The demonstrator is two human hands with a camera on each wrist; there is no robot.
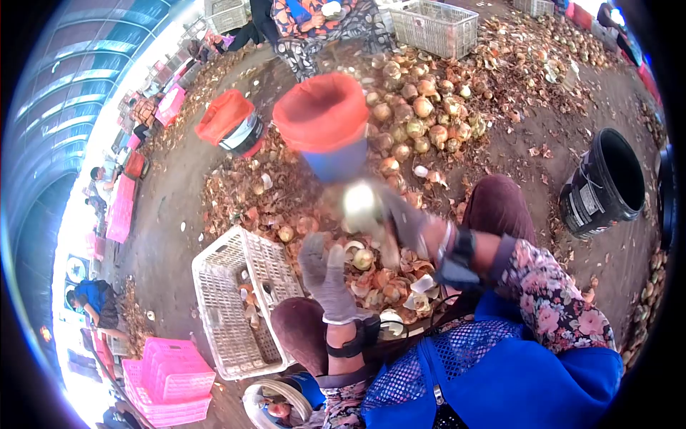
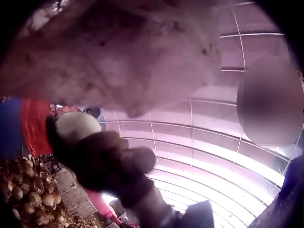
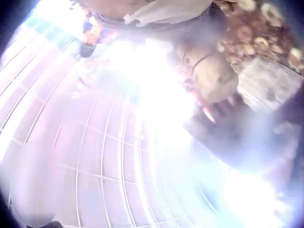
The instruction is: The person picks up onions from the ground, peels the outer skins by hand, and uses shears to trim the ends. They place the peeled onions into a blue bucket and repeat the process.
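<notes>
In the head view, my gloved right hand (image 1: 407, 220) is blurred and grips a pale, peeled onion (image 1: 359, 201) just below the blue bucket with a red liner (image 1: 336, 159). The left wrist view shows dark gloved fingers curled round that onion (image 2: 78, 127). Lower and to the left, my gloved left hand (image 1: 327, 279) is raised above my knee, its fingers upright and apart, holding nothing. An onion (image 1: 363, 259) lies among skins to the right of it. The right wrist view has a tan rounded object (image 3: 216, 80) near a blurred hand; I cannot tell what it is.
A white crate (image 1: 214, 314) stands left of my knee. Unpeeled onions (image 1: 429, 118) are heaped ahead. A smaller red-lined bucket (image 1: 227, 121) is at the back left, a black bucket (image 1: 582, 196) at the right. A person (image 1: 314, 20) sits opposite. Pink crates (image 1: 175, 372) are at lower left.
</notes>
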